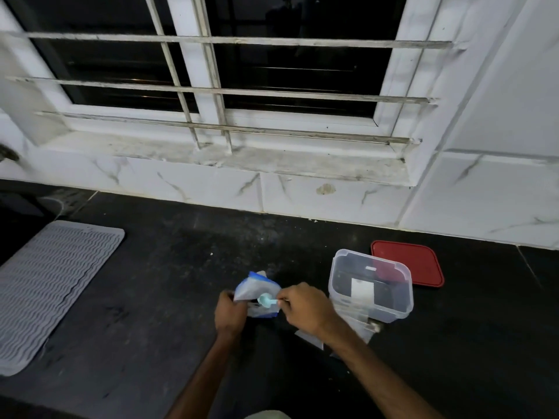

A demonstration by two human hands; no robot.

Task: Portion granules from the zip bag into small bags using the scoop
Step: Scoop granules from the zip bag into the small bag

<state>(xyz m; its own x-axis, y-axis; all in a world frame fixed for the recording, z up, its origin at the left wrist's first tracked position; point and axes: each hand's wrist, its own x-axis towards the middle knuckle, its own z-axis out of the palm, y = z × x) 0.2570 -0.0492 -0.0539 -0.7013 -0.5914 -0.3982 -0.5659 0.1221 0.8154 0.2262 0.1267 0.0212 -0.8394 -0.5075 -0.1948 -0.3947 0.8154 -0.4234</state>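
We hold the zip bag just above the dark counter, in the middle of our view, with its blue-edged top tilted up and away from us. Our left hand has its grip clamped on the bag's near left side, fingers curled round the plastic. Our right hand pinches the handle of the pale blue scoop, and the scoop's bowl lies against the front of the bag. We cannot tell whether the bowl is inside the mouth or only over the bag's face, nor whether it carries any granules.

Some clear small bags lie flat on the counter just beside and partly under our right forearm. They look limp, and we cannot make out granules in any of them. By our judgement the portioning is at an early stage or between scoops. The scoop is at the zip bag, no small bag is held open to receive a load, and the filling of the small bags is left to do.

To the right stands a clear plastic container with its lid off. The red lid lies flat just behind it. Well apart to the left rests a grey ribbed mat. Beyond the counter is a white marbled wall with a barred window, dark outside.
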